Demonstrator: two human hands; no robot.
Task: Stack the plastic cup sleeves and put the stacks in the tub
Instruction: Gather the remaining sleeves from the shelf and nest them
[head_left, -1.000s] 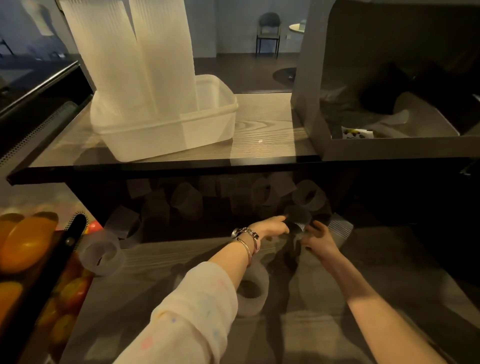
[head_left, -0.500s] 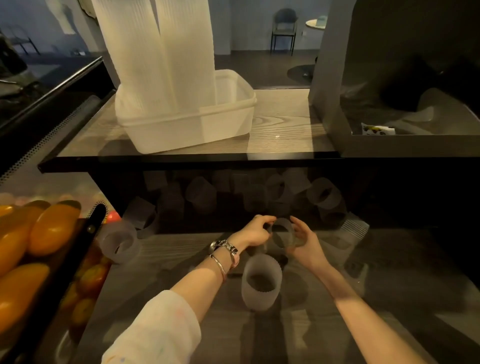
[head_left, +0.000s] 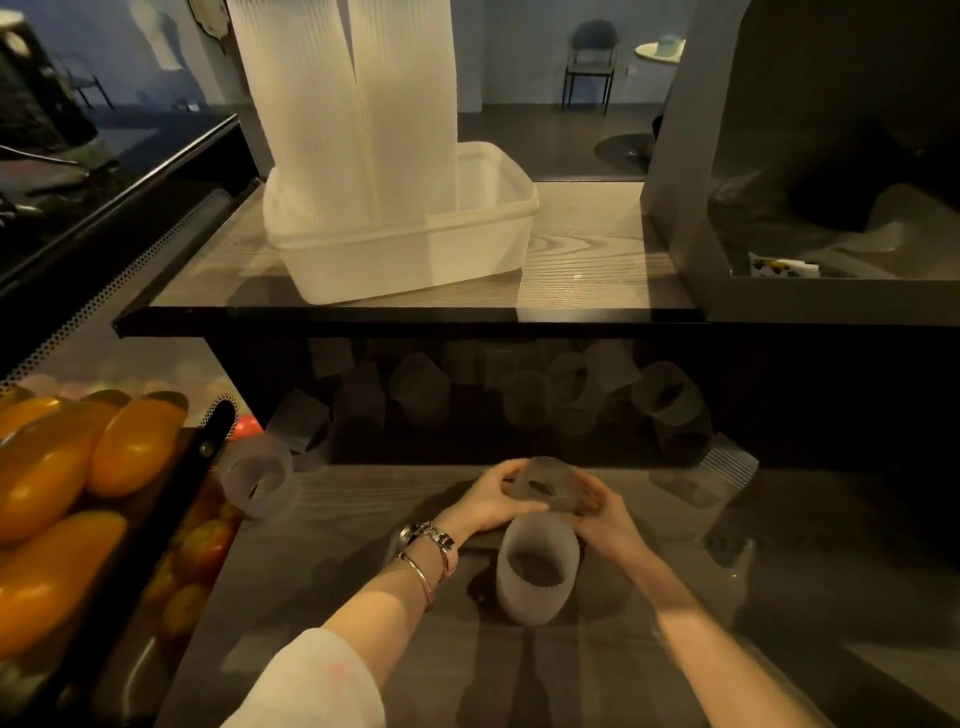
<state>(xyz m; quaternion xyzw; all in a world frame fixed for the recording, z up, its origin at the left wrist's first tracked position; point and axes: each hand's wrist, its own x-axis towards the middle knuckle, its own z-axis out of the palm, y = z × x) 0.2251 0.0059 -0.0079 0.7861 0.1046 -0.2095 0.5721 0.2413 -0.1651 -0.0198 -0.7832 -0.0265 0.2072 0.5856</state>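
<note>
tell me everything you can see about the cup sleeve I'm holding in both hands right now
The held sleeve is a short open ring of frosted, translucent plastic, hollow so the dark counter shows through. It is tilted, its opening facing up toward the camera. The left hand grips its left side and the right hand grips its right. It sits just above and behind the upright sleeve stack standing on the wooden counter; whether they touch is unclear.
</note>
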